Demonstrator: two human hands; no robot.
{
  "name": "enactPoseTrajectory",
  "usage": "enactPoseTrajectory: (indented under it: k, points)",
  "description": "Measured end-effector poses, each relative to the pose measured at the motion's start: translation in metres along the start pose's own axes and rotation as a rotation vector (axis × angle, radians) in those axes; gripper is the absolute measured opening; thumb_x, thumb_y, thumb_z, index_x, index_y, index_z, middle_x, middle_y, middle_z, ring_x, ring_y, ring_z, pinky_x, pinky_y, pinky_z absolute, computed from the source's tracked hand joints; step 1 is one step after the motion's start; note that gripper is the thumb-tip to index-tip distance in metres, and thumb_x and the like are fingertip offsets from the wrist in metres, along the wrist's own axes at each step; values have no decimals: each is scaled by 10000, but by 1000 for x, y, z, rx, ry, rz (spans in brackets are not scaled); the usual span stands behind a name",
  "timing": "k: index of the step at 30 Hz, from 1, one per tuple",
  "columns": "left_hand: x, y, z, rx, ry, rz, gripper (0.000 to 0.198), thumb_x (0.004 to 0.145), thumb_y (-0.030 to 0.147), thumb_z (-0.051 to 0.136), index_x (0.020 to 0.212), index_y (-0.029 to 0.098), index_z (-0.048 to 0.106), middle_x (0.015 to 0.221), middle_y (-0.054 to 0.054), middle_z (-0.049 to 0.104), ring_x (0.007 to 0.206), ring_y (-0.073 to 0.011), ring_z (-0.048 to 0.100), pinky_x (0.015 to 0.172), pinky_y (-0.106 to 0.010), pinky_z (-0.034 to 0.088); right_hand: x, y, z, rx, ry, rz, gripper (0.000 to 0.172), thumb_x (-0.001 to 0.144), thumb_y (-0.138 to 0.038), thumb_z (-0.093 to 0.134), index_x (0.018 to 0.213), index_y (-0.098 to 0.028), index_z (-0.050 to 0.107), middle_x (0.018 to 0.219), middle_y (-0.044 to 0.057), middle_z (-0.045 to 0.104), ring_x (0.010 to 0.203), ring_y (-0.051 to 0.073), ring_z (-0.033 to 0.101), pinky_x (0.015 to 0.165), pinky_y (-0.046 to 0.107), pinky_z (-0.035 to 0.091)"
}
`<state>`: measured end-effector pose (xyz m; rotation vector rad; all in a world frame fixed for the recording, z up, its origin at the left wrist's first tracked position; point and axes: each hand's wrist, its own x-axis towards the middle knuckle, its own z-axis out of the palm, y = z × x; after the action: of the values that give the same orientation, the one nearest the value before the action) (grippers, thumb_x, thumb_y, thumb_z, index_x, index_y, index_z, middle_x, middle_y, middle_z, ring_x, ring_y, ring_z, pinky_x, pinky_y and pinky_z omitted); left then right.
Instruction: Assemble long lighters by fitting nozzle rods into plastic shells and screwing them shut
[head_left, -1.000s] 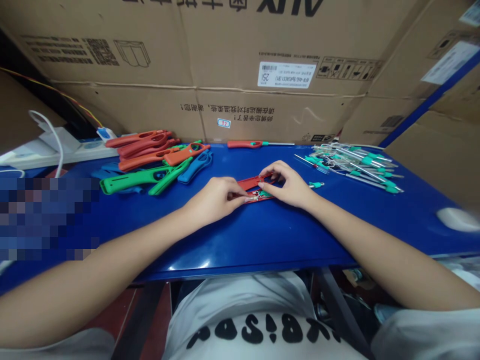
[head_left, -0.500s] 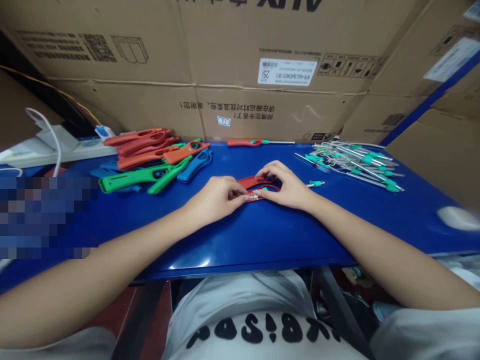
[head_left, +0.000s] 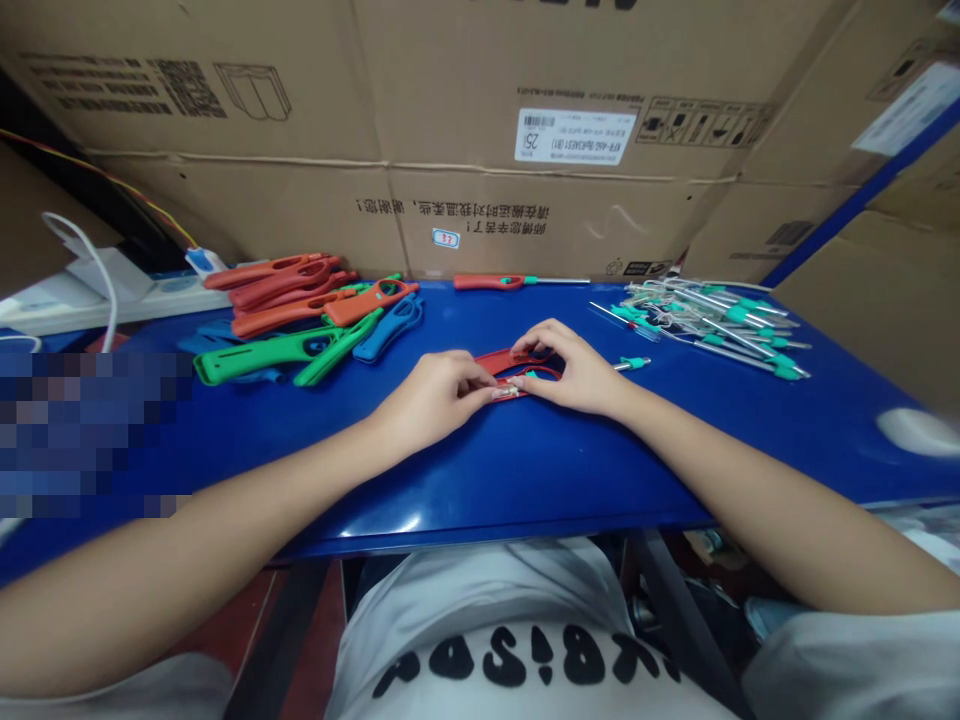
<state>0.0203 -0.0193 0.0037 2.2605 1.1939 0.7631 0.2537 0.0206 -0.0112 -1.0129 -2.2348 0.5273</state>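
both hands meet at the middle of the blue surface (head_left: 525, 470), working on a red plastic shell (head_left: 501, 360) that lies flat there. the left hand (head_left: 431, 395) has its fingers pinched down on the near end of the shell, thumb and forefinger closed around a small pale part at its edge. the right hand (head_left: 574, 372) is curled over the far half, its fingers pressed onto the shell's loop end, where a bit of teal shows between them. a metal rod with a teal collar (head_left: 631, 364) pokes out from under the right hand, lying on the surface.

to the left, well apart from the hands, sits a heap of similar shells (head_left: 300, 315) in orange, green and blue. at the back edge, against the cardboard boxes (head_left: 480, 130), lies a single finished red lighter (head_left: 510, 282) with its rod pointing right. to the right is a pile of rods with teal collars (head_left: 712, 318). a white power strip (head_left: 105, 300) rests at the far left
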Motion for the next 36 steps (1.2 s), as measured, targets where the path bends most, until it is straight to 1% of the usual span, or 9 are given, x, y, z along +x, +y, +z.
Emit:
enactPoseTrajectory:
  k: [9,16,20,23,26,31,36]
  points:
    - [1,1,3,-16,7,-61,202,882,363,729,881,170,787,835,-44,705,632,-124,579,626,-254,425,-1,3,1,25,6,0,305,808,-387,768,1044,-231,655,1098,80,619,1016,243,618,963,467,508]
    - [0,2,3,25,25,-18,188,907,326,692,890,163,784,817,-46,689,639,-130,575,646,-262,425,0,2,0,50,19,-15,281,802,-371,770,1021,-231,666,1070,80,621,994,237,618,940,449,522]
    - [0,3,0,46,17,-26,179,920,270,659,865,153,784,780,-43,674,634,-131,561,646,-261,417,-1,-1,-5,112,-22,-35,249,806,-313,744,1025,-218,673,1104,90,611,1033,237,620,963,436,521]
    - [0,4,-1,41,16,-26,187,918,279,662,865,150,787,768,-41,667,630,-132,555,642,-261,420,-2,-3,-8,118,-69,-43,241,795,-282,738,1020,-221,676,1137,91,613,1102,259,609,1022,470,482]
    - [-1,4,-1,29,23,-23,192,918,296,667,889,154,793,780,-44,667,629,-131,558,639,-261,429,-2,-3,-9,89,-92,-33,239,789,-278,739,1013,-229,675,1146,83,619,1121,269,601,1053,504,443]
    - [-1,4,0,29,26,-8,156,896,288,714,926,155,791,830,-50,682,643,-125,580,645,-251,443,-2,-3,-9,99,-102,-33,226,792,-266,723,1009,-219,677,1146,87,615,1088,257,605,1020,471,458]
    - [0,2,1,42,12,-29,148,883,286,748,899,144,785,834,-48,694,629,-115,586,639,-240,444,-1,1,-7,85,-97,-43,210,800,-252,712,1004,-218,677,1138,87,616,1074,255,604,1018,479,453]
